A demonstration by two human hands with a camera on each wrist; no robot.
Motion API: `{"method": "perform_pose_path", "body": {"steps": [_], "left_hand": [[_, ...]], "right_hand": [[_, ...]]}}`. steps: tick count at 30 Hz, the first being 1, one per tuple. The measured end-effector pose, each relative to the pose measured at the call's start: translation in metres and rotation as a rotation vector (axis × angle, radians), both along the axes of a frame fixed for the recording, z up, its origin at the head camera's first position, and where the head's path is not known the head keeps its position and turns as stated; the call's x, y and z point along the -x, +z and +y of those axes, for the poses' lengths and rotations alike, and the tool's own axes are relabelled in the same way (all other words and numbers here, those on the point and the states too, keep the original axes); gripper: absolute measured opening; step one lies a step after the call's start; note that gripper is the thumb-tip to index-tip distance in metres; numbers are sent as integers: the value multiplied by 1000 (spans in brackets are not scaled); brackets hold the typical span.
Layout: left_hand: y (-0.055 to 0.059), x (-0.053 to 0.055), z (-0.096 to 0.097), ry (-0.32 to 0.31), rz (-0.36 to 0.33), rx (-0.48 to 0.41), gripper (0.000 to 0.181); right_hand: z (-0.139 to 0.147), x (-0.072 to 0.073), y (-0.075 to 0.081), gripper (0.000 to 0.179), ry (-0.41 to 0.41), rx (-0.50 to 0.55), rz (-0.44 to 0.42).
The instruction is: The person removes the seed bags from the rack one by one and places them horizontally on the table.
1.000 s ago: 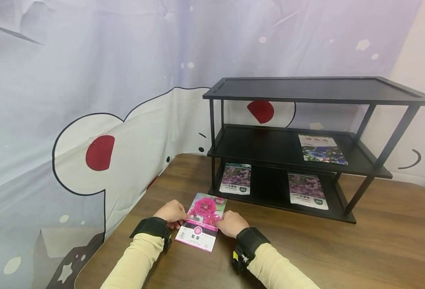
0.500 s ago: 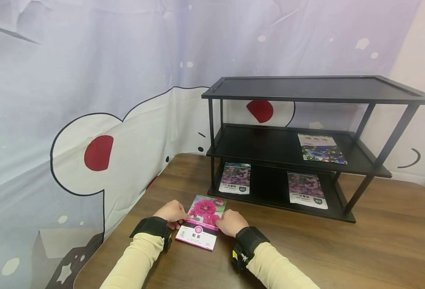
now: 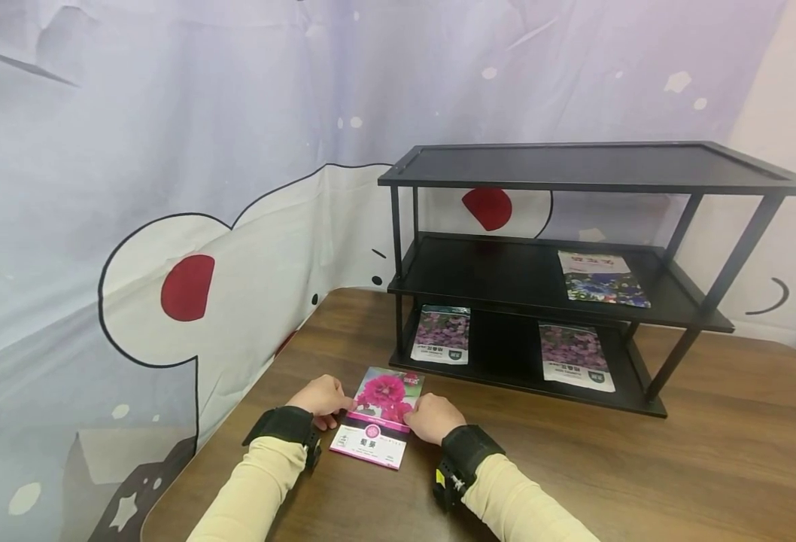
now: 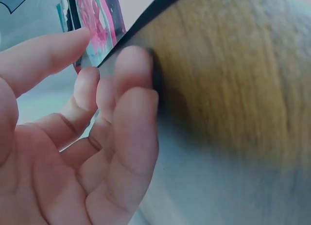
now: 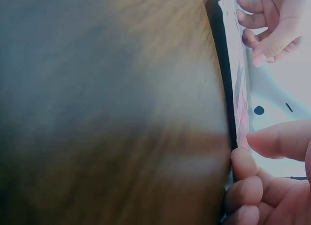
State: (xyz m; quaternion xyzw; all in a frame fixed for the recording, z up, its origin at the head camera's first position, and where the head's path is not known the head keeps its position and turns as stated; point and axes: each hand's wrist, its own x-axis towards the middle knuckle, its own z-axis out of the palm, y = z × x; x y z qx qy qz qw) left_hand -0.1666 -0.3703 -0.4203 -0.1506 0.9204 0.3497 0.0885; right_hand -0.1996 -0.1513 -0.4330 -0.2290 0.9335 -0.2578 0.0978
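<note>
A seed packet (image 3: 371, 442) with pink flowers on its upper half and a white, pink-edged lower part lies close over the wooden table between the two hands. My left hand (image 3: 321, 399) pinches its left edge; in the left wrist view the thumb (image 4: 73, 43) overlaps the flower picture and the other fingers curl below the edge. On the opposite side my right hand (image 3: 435, 419) pinches the right edge. The right wrist view shows the packet almost edge-on, thumb (image 5: 272, 141) over it and the other fingers bent at its underside.
Behind the packet stands a black three-tier rack (image 3: 493, 271). Its lowest shelf bears two purple-flowered packets, one at left (image 3: 441, 336) and one at right (image 3: 574, 357). A blue-flowered packet (image 3: 604, 282) lies on the middle shelf. A printed curtain (image 3: 249, 113) hangs behind the table (image 3: 574, 467).
The packet's far edge has come slightly nearer and its near edge has shifted slightly away, so it looks a little shorter. Both hands stay at its sides.
</note>
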Motion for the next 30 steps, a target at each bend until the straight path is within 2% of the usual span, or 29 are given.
{"method": "perform_pose_path", "body": {"steps": [4,7,10,15,19,25,28,30], "left_hand": [[4,6,4,-17,42,71,26],[9,10,10,-28,150,167,24],[16,12,23,-43,292,216,22],[38,14,56,-101,474,155,19],[57,16,81,-177,584,49,18],[84,21,115,-344,692,-126,18],[101,28,134,-407,730,-147,22],[115,39,149,-429,751,-141,26]], "right_hand": [[6,2,0,31,-17,58,-30],[13,4,2,30,-20,127,-63],[23,4,9,27,-24,185,-67],[48,6,29,20,-64,291,-44],[79,8,52,18,-113,349,-22],[126,10,91,20,-106,374,61],[146,15,112,24,-110,367,109],[161,19,129,29,-122,346,148]]}}
